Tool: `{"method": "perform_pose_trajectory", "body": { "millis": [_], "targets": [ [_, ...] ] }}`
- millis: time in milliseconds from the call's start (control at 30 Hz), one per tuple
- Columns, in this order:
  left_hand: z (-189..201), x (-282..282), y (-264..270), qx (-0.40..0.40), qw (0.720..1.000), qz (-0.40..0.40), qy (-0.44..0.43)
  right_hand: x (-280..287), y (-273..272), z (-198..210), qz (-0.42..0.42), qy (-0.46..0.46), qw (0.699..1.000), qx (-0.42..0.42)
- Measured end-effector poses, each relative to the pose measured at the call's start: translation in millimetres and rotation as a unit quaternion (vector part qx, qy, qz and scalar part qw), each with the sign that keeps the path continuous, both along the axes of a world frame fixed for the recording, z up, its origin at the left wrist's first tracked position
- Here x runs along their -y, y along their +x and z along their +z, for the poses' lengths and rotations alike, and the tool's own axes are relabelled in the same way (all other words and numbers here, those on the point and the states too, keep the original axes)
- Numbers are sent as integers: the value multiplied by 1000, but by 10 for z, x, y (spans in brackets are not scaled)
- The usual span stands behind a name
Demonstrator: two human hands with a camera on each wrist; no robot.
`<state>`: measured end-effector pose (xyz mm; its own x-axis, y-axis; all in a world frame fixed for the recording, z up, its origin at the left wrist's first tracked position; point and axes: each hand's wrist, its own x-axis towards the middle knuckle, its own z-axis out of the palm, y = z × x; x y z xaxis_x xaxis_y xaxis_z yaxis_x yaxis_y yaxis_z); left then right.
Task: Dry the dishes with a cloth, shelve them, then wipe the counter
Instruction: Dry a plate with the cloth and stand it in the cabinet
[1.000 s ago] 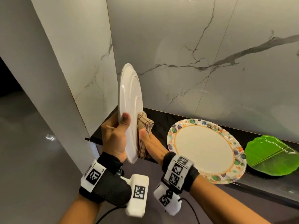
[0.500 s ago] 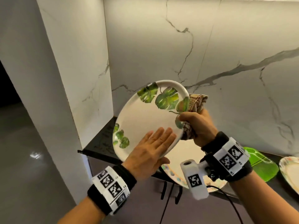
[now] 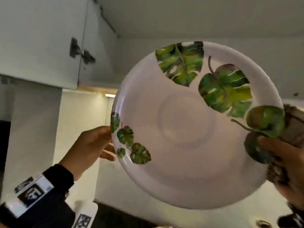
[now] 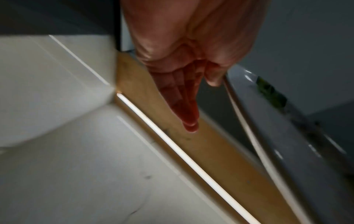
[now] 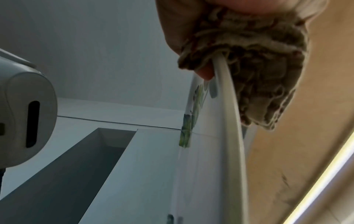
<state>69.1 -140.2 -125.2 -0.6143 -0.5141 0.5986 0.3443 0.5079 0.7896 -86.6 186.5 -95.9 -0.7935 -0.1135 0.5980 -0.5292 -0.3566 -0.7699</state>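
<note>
A white plate with green leaf prints (image 3: 189, 129) is raised high toward the overhead cabinet, its face turned to me. My right hand (image 3: 286, 162) grips its right rim together with a bunched brown checked cloth (image 3: 294, 125). The right wrist view shows the plate's rim (image 5: 229, 97) edge-on, pinched with the cloth (image 5: 258, 72) wrapped over it. My left hand (image 3: 92, 145) is at the plate's left edge with straight fingers, touching or nearly touching the rim. In the left wrist view its fingers (image 4: 184, 97) point straight out beside the plate's edge (image 4: 254, 141).
An overhead white cabinet (image 3: 41, 38) with a hinge (image 3: 80, 53) on its open door hangs above left. A lit strip (image 3: 110, 95) runs under the cabinet's wooden underside (image 4: 201, 144). White marble wall lies behind. The dark counter edge shows at the bottom.
The plate has been lifted from chest height up toward the overhead cabinet. My left hand slid from the plate's face to its left rim. The view has tilted upward.
</note>
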Motion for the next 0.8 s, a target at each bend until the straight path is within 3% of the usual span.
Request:
{"method": "perform_pose_trajectory", "body": {
  "millis": [100, 200, 367, 567, 800],
  "targets": [
    [661, -196, 92, -113, 992, -36, 30, -32, 62, 492, -32, -21, 999, -38],
    [1310, -261, 174, -166, 986, -23, 13, 6, 112, 1039, -26, -17, 997, -71],
    [2102, -180, 40, -50, 988, 50, -135, 135, 81, 1861, -141, 82, 978, -128],
    [2655, 226, -408, -1, 980, 86, -180, 427, 83, 2543, -238, 204, 944, -103],
    [3028, 1011, -988, 21, 977, 83, -193, 1070, -127, 2974, -290, 297, 902, -114]
  ]
}}
